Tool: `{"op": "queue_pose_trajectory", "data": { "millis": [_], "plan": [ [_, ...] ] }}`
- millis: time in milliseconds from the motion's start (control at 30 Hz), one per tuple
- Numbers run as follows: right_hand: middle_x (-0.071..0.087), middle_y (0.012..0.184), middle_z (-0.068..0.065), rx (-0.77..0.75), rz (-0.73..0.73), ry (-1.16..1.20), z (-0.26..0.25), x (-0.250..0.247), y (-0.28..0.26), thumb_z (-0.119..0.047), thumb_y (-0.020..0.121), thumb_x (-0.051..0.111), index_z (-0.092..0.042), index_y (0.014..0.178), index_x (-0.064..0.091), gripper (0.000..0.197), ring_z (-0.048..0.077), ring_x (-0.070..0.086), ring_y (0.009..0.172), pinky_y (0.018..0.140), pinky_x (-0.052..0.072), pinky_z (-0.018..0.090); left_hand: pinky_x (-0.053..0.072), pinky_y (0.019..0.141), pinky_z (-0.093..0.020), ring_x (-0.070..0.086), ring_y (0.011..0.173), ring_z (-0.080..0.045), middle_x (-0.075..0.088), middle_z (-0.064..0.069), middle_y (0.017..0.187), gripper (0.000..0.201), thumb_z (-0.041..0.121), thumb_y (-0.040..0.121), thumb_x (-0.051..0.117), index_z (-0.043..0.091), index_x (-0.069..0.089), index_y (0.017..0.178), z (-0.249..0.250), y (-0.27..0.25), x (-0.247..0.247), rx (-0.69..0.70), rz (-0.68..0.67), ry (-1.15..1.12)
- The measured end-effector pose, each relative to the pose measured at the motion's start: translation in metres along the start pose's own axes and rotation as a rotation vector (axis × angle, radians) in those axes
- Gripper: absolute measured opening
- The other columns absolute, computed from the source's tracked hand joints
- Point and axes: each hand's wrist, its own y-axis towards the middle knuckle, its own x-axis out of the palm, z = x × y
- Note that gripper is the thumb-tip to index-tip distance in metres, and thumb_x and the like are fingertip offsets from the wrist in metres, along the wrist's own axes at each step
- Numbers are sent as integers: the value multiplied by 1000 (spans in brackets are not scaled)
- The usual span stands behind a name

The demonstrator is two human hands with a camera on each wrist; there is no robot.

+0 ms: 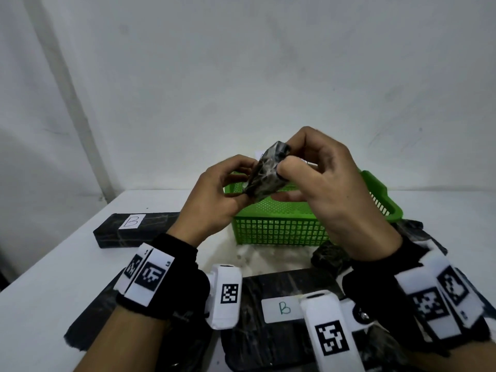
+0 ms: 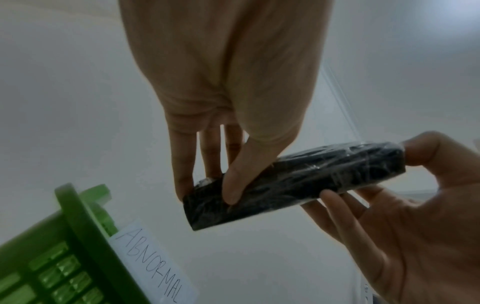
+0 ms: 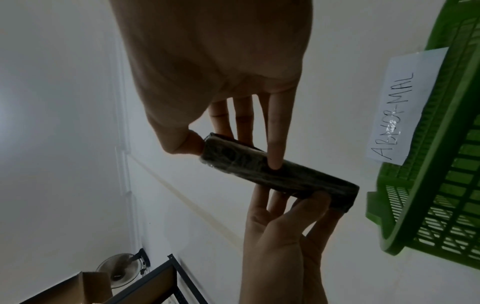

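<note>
Both hands pinch one small block [image 1: 264, 173] by the fingertips: the left hand [image 1: 217, 194] takes its near-left end, the right hand [image 1: 330, 189] its far-right end. They hold it in the air above the green basket [image 1: 281, 226], which carries a label [image 3: 405, 102] reading "ABNORMAL". With only fingertips on slick wrapping, turning the block could let it slip and fall into the basket. It looks dark, pale-veined like marble, flat-sided and sheathed in glossy clear film.
</note>
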Motion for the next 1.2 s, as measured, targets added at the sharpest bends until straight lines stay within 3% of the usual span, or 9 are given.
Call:
{"op": "queue_pose_trajectory", "data": {
  "millis": [233, 367, 500, 667, 800, 900, 1000, 1100, 1200],
  "plan": [
    [71, 88, 6, -11, 70, -34, 6, 6, -1, -22, 76, 68, -23, 74, 59, 10, 27, 76, 80, 71, 63, 55, 56, 87, -51, 65, 107, -22, 69, 0, 104, 34, -4, 75, 74, 15, 66, 103, -3, 0, -1, -20, 51, -11],
    [72, 94, -7, 62, 58, -27, 7, -3, 3, -20, 88, 70, -23, 98, 66, 11, 15, 74, 90, 76, 63, 51, 57, 86, -36, 65, 106, -18, 70, -1, 108, 44, 7, 65, 69, 24, 67, 105, -4, 0, -1, -46, 28, -51],
    [71, 111, 1, 82, 101, -91, 11, -16, 9, -40, 92, 62, -27, 120, 61, 31, 11, 71, 102, 82, 62, 41, 52, 88, -30, 66, 104, -14, 72, -2, 110, 51, 7, 68, 61, 27, 67, 114, -3, -1, -5, -99, -72, -53],
    [69, 120, -3, 137, 162, -189, 19, -35, 13, -39, 91, 71, -29, 132, 55, 45, 15, 73, 96, 80, 63, 40, 45, 66, -29, 60, 77, -21, 67, -9, 86, 31, 16, 83, 50, 20, 69, 107, 8, -1, -6, -178, -27, -227],
    [74, 109, -2, 123, 151, -257, 23, -44, 14, -30, 88, 77, -28, 120, 67, 33, 18, 74, 95, 78, 62, 41, 30, 50, -27, 51, 57, -18, 71, -20, 81, 35, 14, 101, 34, 13, 64, 82, 14, -5, -10, -204, -78, -256],
    [77, 94, 3, 139, 165, -224, 26, -46, 15, -21, 88, 76, -20, 109, 70, 22, 22, 76, 85, 67, 61, 36, 31, 47, -25, 50, 53, -18, 68, -14, 73, 34, 23, 102, 39, 11, 65, 84, 17, -4, -8, -251, -67, -310],
    [78, 85, 2, 141, 258, -254, 31, -46, 16, -26, 89, 77, -18, 102, 68, 18, 29, 74, 70, 68, 63, 47, 44, 46, -20, 64, 56, -20, 68, -4, 74, 31, 39, 88, 54, 10, 65, 96, 15, -1, -11, -239, 70, -446],
    [77, 84, 0, 182, 269, -278, 35, -47, 15, -30, 91, 74, -22, 105, 66, 18, 22, 70, 61, 72, 62, 55, 50, 50, -18, 69, 57, -18, 72, -3, 78, 13, 19, 87, 62, 10, 61, 97, 13, 0, -14, -208, 144, -468],
    [72, 102, -7, 181, 202, -392, 34, -47, 14, -38, 87, 75, -31, 111, 64, 27, 17, 74, 80, 75, 63, 50, 53, 53, -19, 69, 57, -18, 73, -5, 77, 5, 6, 92, 60, 8, 61, 96, 11, 0, -12, -205, 170, -451]
  ]
}}
